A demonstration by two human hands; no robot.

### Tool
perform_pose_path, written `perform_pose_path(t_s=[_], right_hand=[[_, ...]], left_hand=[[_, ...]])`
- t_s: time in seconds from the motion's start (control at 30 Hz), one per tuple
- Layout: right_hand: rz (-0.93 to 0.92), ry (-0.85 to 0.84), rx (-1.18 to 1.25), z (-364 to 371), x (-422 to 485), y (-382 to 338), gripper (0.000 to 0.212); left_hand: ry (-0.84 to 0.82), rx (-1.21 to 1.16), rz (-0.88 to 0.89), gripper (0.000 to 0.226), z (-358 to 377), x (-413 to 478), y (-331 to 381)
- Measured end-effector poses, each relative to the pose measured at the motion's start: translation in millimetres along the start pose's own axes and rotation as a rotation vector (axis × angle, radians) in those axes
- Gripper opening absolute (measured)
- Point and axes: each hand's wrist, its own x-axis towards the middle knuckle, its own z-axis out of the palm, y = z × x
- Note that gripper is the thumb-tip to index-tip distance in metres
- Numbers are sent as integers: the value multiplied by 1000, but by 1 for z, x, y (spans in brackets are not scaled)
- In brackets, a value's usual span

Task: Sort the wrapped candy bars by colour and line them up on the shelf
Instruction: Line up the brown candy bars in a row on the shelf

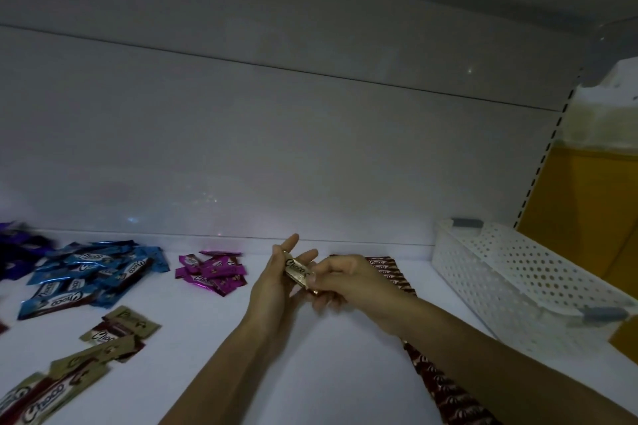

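While the gold candy bar (297,273) is held up over the shelf (214,338) between both hands, it's kind of in limbo. The right hand (348,281) has the actual grip, thumb and fingers pinched closed on the bar's near end. The left hand (276,281) just backs it with fairly straight fingers, so its grip reads as open to me.

What I'd worry about: the matching gold pile (107,335) is well apart at the lower left, while the red row (392,272) lies right under the right forearm. Swing that arm across low and it could drag the lined-up reds crooked. Foil is slick too, so a 1-end pinch could let the bar drop near the magenta pile (212,271) or the blue pile (93,272). And the light's dim, so gold vs red-brown could get mixed up. The white basket (511,283) sits off to the right, out of the way.
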Motion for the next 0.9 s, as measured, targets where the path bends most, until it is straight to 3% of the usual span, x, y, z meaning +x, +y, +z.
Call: perform_pose_path(t_s=[0.2,0.27,0.33,0.4,0.43,0.5,0.57,0.67,0.73,0.9], right_hand=[[-120,41,-38,-10,1,8,7],[-190,169,-134,-12,5,14,2],[-289,329,-560,-22,9,22,2],[-342,231,-1005,-31,7,30,9],[-317,126,-1053,-34,6,34,13],[-245,11,-965,-38,5,40,15],[-234,33,-931,-42,8,43,16],[-245,9,-1011,-49,16,48,29],[-222,-9,-967,-52,24,50,24],[-136,249,-1087,-67,52,56,30]], left_hand=[[-72,200,47,46,6,-1,-8],[21,278,49,47,7,1,-12],[176,475,69,51,1,3,-14],[269,737,150,49,-7,0,-12],[276,839,184,47,-9,-2,-12],[257,990,212,45,-9,-2,-15],[219,1102,212,43,-7,-3,-20],[196,1151,207,41,-6,-2,-23],[202,1162,202,41,-8,0,-22],[185,1211,182,43,-8,1,-22]])
